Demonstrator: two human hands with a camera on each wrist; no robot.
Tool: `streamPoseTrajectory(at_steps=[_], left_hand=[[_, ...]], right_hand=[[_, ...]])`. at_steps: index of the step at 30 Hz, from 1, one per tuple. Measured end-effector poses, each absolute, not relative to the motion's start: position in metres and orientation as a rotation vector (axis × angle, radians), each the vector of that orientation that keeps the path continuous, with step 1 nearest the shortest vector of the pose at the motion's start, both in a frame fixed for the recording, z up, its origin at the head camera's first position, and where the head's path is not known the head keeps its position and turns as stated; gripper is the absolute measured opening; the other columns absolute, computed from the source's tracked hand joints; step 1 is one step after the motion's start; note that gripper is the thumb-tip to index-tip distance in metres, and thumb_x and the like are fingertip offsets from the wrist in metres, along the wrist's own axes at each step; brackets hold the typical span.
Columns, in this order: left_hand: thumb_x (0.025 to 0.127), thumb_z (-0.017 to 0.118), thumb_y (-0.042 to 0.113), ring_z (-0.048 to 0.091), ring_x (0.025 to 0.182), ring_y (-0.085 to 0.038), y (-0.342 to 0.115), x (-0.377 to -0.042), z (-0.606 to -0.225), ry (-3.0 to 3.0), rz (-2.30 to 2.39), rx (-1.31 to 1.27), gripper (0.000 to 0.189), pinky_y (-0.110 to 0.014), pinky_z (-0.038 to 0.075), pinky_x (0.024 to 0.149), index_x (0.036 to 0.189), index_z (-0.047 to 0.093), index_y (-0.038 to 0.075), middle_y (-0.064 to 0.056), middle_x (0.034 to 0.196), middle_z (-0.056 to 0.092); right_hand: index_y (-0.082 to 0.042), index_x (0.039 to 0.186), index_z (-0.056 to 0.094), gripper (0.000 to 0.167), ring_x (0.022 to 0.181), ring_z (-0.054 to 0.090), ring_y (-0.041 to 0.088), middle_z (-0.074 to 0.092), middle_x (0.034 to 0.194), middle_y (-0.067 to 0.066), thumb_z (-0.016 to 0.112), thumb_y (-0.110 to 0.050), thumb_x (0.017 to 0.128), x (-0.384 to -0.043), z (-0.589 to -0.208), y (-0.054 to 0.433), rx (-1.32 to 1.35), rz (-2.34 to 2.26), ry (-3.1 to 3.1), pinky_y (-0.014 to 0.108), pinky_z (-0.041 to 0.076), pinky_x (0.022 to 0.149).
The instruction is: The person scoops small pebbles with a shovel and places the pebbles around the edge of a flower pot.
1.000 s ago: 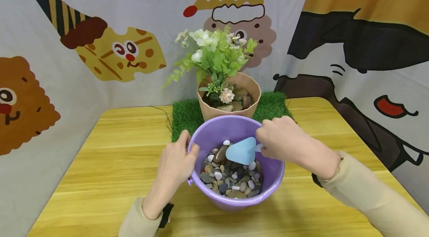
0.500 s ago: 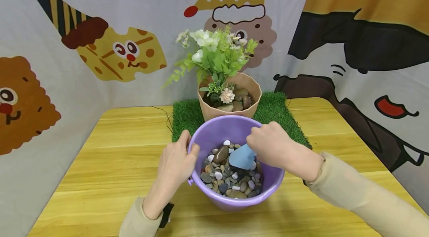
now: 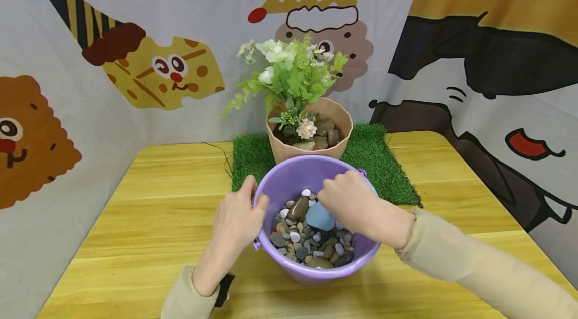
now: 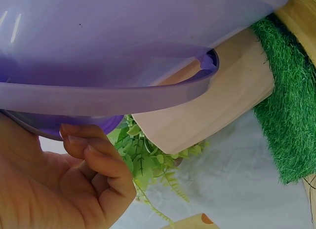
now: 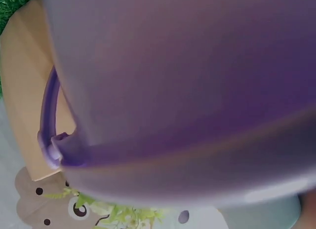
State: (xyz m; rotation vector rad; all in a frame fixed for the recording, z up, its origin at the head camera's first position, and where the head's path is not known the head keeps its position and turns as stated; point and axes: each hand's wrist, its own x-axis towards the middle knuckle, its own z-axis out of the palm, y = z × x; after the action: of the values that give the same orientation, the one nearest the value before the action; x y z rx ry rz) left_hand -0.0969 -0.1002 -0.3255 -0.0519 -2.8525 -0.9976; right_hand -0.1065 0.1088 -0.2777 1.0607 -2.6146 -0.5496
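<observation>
A purple bucket (image 3: 289,178) holds many small pebbles (image 3: 293,249) and a larger brown stone (image 3: 298,207). My left hand (image 3: 238,216) grips its left rim, thumb over the edge. The left wrist view shows the curled fingers (image 4: 106,167) under the rim, beside the bucket's handle (image 4: 113,99). Over the right side of the bucket my right hand (image 3: 354,203) holds a light blue scoop (image 3: 319,216), its blade low against the pebbles. That hand covers the scoop's grip. In the right wrist view the bucket wall (image 5: 163,76) hides nearly everything.
Directly behind the bucket stands a peach pot (image 3: 274,146) with stones and white-flowered greenery (image 3: 293,73). It sits on a green grass mat (image 3: 388,168). A wooden table (image 3: 171,198) lies beneath, and a cartoon-printed cloth (image 3: 189,8) hangs behind.
My right hand has moved left and lower into the bucket, and the scoop has tipped down from above the pebbles to their surface. My left hand has stayed at the rim.
</observation>
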Motion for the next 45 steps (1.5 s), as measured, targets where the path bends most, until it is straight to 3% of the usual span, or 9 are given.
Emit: streamPoseTrajectory(at_steps=[10, 15, 24, 30, 37, 45], left_hand=[[0.088, 0.051, 0.023, 0.049, 0.049, -0.016, -0.101, -0.097, -0.327, -2.854, -0.989, -0.056, 0.010, -0.026, 0.037, 0.046, 0.084, 0.048, 0.015, -0.004, 0.060, 0.053], [0.088, 0.051, 0.023, 0.049, 0.048, -0.016, -0.101, -0.097, -0.327, -2.853, -1.011, -0.048, 0.010, -0.026, 0.038, 0.044, 0.085, 0.049, 0.014, -0.004, 0.060, 0.053], [0.088, 0.051, 0.023, 0.049, 0.048, -0.016, -0.102, -0.096, -0.326, -2.855, -0.993, -0.057, 0.010, -0.026, 0.037, 0.045, 0.085, 0.049, 0.014, -0.004, 0.061, 0.054], [0.089, 0.052, 0.024, 0.049, 0.048, -0.016, -0.101, -0.096, -0.327, -2.861, -1.001, -0.053, 0.010, -0.026, 0.038, 0.045, 0.085, 0.049, 0.015, -0.004, 0.061, 0.054], [0.089, 0.050, 0.024, 0.049, 0.047, -0.016, -0.100, -0.097, -0.326, -2.867, -1.022, -0.050, 0.010, -0.026, 0.039, 0.044, 0.086, 0.048, 0.014, -0.005, 0.061, 0.054], [0.088, 0.050, 0.022, 0.049, 0.047, -0.015, -0.100, -0.098, -0.327, -2.849, -1.018, -0.066, 0.009, -0.026, 0.039, 0.044, 0.085, 0.048, 0.014, -0.005, 0.061, 0.054]], right_hand=[[-0.014, 0.062, 0.063, 0.014, 0.046, 0.050, 0.017, 0.060, 0.062, 0.001, 0.074, -0.010, 0.070, -0.105, -0.289, 0.106, 1.100, -0.462, -2.699, 0.029, 0.042, 0.041], [-0.013, 0.063, 0.062, 0.016, 0.049, 0.051, 0.017, 0.061, 0.063, 0.002, 0.077, -0.010, 0.067, -0.110, -0.289, 0.113, 1.059, -0.342, -2.858, 0.030, 0.045, 0.046], [-0.017, 0.051, 0.047, 0.031, 0.042, 0.039, 0.011, 0.045, 0.049, -0.004, 0.075, -0.007, 0.060, -0.115, -0.300, 0.125, 1.040, -0.152, -2.843, 0.022, 0.035, 0.042], [-0.019, 0.051, 0.046, 0.034, 0.043, 0.040, 0.010, 0.043, 0.048, -0.006, 0.077, -0.014, 0.063, -0.116, -0.297, 0.127, 1.004, -0.075, -2.874, 0.023, 0.037, 0.043], [-0.020, 0.050, 0.043, 0.036, 0.042, 0.036, 0.008, 0.037, 0.046, -0.008, 0.077, -0.016, 0.063, -0.117, -0.296, 0.128, 1.018, 0.013, -2.864, 0.020, 0.032, 0.042], [-0.020, 0.051, 0.048, 0.032, 0.041, 0.037, 0.005, 0.041, 0.046, -0.009, 0.077, -0.016, 0.064, -0.119, -0.298, 0.128, 1.042, 0.068, -2.854, 0.018, 0.034, 0.043]])
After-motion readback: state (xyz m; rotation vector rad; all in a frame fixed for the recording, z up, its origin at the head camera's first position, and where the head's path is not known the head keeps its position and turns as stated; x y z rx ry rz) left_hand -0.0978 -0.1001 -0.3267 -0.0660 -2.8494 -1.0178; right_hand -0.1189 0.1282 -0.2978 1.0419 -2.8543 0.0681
